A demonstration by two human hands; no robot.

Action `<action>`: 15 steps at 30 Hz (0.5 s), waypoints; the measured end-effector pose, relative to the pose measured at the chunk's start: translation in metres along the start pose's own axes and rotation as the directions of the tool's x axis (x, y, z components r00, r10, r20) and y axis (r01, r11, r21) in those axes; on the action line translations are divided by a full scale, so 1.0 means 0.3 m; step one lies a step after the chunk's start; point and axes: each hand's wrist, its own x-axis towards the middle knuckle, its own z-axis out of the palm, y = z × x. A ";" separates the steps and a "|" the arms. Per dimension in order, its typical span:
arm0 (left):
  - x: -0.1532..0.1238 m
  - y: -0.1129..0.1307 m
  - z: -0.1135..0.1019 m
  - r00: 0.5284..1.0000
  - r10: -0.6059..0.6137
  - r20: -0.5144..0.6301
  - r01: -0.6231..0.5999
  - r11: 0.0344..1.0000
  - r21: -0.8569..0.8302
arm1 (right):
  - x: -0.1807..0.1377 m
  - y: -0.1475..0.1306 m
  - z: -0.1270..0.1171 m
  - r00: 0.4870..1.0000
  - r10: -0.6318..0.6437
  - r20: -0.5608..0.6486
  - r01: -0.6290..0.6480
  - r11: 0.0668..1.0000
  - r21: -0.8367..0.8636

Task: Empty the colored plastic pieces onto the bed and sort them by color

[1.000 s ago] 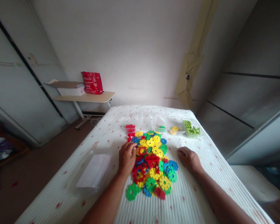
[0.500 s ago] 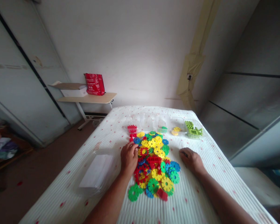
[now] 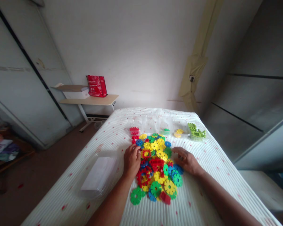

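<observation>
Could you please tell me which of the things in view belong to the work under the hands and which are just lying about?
In use: left hand; right hand; plastic discs; sorting tubs.

Lying about: red bag; side table; clear lid.

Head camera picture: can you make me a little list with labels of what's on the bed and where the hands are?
Surface: white bed cover with small red dots
Pile: red, yellow, green and blue toy pieces
Left hand: resting on the pile's left edge
Right hand: at the pile's right edge
Far row: clear trays with a few sorted pieces
Near left: clear lid
</observation>
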 end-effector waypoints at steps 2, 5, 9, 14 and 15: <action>0.000 -0.002 0.001 1.000 0.002 -0.004 -0.002 1.000 -0.005 | 0.026 -0.010 0.013 0.999 -0.008 0.034 0.008 1.000 0.008; 0.000 -0.001 -0.001 1.000 -0.002 -0.006 0.002 1.000 -0.006 | 0.067 -0.020 0.025 0.994 -0.010 0.107 0.009 1.000 0.010; 0.001 0.005 -0.006 1.000 -0.006 -0.004 0.006 1.000 -0.001 | 0.115 -0.015 0.031 0.976 -0.028 0.216 0.024 0.999 0.025; 0.003 0.008 -0.009 1.000 -0.005 0.005 0.005 1.000 0.001 | 0.146 0.004 0.043 0.961 -0.115 0.253 0.115 0.993 0.012; 0.003 0.008 -0.009 1.000 -0.006 0.007 0.006 1.000 -0.002 | 0.148 0.005 0.043 0.958 -0.134 0.253 0.136 0.991 0.009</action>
